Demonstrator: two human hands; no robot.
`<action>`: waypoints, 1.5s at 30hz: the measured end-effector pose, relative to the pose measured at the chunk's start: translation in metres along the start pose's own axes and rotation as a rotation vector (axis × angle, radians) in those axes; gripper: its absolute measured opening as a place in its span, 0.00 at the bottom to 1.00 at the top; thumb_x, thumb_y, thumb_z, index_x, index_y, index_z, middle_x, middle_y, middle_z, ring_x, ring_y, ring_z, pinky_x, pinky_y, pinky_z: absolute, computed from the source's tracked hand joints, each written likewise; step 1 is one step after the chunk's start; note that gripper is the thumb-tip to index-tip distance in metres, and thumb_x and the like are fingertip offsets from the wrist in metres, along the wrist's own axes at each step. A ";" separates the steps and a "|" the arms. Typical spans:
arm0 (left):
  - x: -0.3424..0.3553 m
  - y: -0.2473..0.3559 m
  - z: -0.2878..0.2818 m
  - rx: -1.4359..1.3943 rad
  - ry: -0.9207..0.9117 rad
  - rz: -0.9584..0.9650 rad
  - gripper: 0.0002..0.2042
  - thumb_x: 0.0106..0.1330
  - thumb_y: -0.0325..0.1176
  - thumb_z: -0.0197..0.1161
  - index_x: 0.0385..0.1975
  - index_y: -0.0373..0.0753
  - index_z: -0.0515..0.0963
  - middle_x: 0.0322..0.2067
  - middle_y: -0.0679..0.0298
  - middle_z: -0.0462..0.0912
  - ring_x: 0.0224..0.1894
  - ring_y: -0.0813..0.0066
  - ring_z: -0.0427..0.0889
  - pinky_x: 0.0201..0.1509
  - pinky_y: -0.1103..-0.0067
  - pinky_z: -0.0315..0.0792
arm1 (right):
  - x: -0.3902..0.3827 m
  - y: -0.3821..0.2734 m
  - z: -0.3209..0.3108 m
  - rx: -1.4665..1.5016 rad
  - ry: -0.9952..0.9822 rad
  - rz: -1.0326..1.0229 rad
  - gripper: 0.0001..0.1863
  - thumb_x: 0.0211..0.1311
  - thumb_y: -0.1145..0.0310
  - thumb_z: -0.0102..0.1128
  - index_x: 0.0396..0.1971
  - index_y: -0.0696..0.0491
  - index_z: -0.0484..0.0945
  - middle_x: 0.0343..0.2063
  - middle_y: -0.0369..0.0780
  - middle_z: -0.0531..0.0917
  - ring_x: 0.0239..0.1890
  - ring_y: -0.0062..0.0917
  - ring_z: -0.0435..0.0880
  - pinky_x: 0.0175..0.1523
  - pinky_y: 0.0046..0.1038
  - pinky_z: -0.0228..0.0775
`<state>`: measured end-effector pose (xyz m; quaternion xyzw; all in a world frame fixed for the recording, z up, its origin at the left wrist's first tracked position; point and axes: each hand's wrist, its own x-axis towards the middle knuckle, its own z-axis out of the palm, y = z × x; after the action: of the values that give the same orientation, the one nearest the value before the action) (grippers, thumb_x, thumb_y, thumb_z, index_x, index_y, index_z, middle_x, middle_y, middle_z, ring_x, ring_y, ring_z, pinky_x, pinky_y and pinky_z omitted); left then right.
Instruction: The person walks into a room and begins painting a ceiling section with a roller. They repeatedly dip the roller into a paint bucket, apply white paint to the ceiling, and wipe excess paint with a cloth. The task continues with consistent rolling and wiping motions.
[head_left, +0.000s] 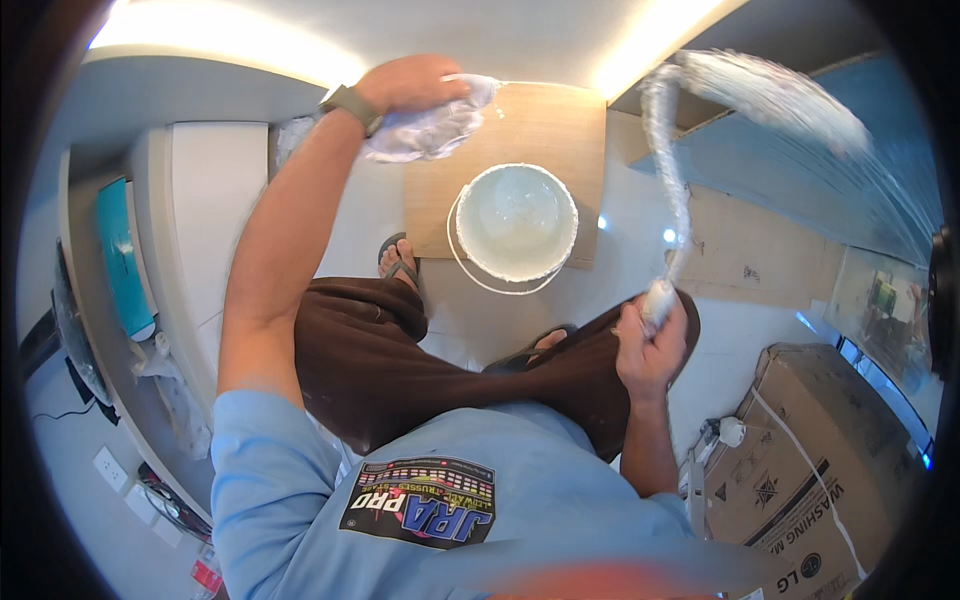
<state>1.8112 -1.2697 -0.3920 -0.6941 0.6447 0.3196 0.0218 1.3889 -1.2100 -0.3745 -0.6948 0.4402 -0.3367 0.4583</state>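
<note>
My left hand (410, 85) grips a crumpled white cloth (420, 130) at the upper edge of the plywood board (430, 185). My right hand (650, 340) is closed on the white handle of a paint roller (660, 295). The roller's wrapped frame (662, 150) rises to a white, paint-covered sleeve (765, 95) at the upper right, blurred by motion. A white bucket (515, 268) with whitish contents stands on the board between my hands, its wire handle hanging toward me.
My sandalled feet (398, 255) are below the bucket. Shelving (150, 240) runs along the left, with a teal object (122, 250). Blue plastic sheeting (850, 200) covers the right side, above a large cardboard box (800, 470). Light strips line the upper edge.
</note>
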 end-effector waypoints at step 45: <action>-0.194 0.004 -0.004 -0.424 0.137 -0.393 0.21 0.68 0.45 0.54 0.48 0.31 0.77 0.38 0.51 0.84 0.40 0.61 0.83 0.47 0.71 0.73 | 0.178 0.060 0.098 0.372 -0.371 0.779 0.11 0.62 0.65 0.56 0.30 0.58 0.78 0.21 0.38 0.78 0.18 0.22 0.75 0.17 0.25 0.59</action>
<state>1.8165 -1.1014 -0.2960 -0.8145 0.4169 0.3892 -0.1060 1.5251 -1.3519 -0.4537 -0.4322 0.5111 -0.0828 0.7383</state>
